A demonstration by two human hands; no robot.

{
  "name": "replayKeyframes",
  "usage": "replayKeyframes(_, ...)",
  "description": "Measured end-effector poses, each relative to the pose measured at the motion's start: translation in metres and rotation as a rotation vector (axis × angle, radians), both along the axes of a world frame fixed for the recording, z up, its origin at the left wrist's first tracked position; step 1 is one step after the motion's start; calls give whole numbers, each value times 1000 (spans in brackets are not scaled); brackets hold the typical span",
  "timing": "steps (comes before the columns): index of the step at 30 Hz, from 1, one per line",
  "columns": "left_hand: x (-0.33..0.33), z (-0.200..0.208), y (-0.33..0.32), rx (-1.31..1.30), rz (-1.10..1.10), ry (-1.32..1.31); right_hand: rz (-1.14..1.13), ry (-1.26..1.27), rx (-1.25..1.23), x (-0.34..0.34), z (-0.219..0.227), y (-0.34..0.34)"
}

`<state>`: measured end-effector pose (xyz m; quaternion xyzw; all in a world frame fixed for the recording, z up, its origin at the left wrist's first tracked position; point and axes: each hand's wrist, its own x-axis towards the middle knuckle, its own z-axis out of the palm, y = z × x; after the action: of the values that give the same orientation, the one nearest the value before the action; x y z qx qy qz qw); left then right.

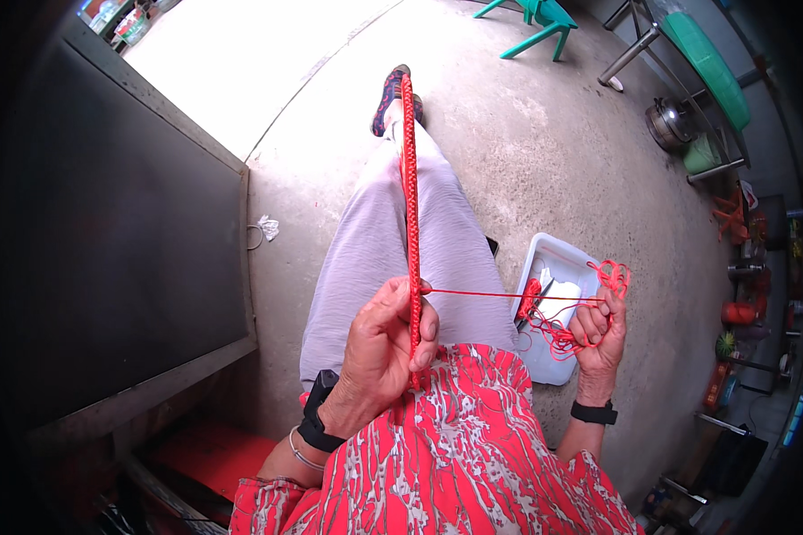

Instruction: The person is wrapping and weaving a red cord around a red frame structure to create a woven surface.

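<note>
A long red braided cord (410, 187) runs straight from near my shoe (391, 94) up along my legs to my waist. My left hand (385, 328) is closed around its lower part, with thumb and fingers pinching it. From that grip a thin red string (509, 294) stretches taut to the right. My right hand (600, 332) is closed on the string's other end, in a fist. Loose loops of the same string (612, 275) stick out above the fist, and more tangled strands hang beside it over a white tray.
The white plastic tray (555, 370) on the floor at my right holds red string and a dark-handled tool. A large dark panel (134, 232) stands at the left. A green stool (540, 22) is far ahead; a metal pot (669, 123) and rack stand far right.
</note>
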<state>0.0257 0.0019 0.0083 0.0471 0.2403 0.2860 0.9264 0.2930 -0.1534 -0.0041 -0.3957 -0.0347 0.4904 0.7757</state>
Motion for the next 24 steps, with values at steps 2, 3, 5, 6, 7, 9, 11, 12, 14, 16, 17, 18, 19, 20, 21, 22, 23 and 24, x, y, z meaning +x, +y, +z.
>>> replayKeyframes(2,-1,-1,-1,-22,17,3,-15,69,16,0,-2,2)
replayKeyframes(3,0,-1,-1,-24,16,5,-16,71,15,-1,-3,2)
replayKeyframes(5,1,-1,-1,-60,16,1,-27,44,-11,-2,-3,3)
replayKeyframes(6,1,-1,-1,-60,16,1,-26,44,-11,-3,-3,5)
replayKeyframes(7,1,-2,-1,-67,14,-3,-36,30,-35,-5,-3,6)
replayKeyframes(9,0,-2,-1,-74,10,-6,-47,16,-59,-6,-4,8)
replayKeyframes(11,1,-1,-2,-73,6,11,-35,-149,-147,-8,-7,10)
replayKeyframes(12,1,-1,-1,-72,4,13,-37,-146,-147,-11,-5,13)
replayKeyframes(14,0,-2,-1,-50,-14,-21,-155,-209,-278,-18,-2,19)
replayKeyframes(16,0,-2,-1,-45,-19,-21,-141,-62,-136,-11,-6,17)
replayKeyframes(17,0,-2,-1,-41,-20,-22,-123,84,6,-8,-8,16)
replayKeyframes(18,1,-2,-2,-39,-25,-19,-129,86,8,-7,-9,16)
replayKeyframes(19,1,-1,-2,-50,-31,-6,-129,130,54,-5,-10,17)
replayKeyframes(20,2,-1,-2,-60,-37,8,-129,175,100,-3,-11,19)
replayKeyframes(21,2,-1,-3,-59,-42,12,-201,171,59,-11,4,31)
replayKeyframes(22,2,0,-4,-55,-21,20,-207,175,60,-10,3,33)
replayKeyframes(23,1,0,-4,-52,0,28,-211,198,74,-10,1,35)
replayKeyframes(24,1,0,-4,-51,-5,31,-215,221,89,-9,-2,35)
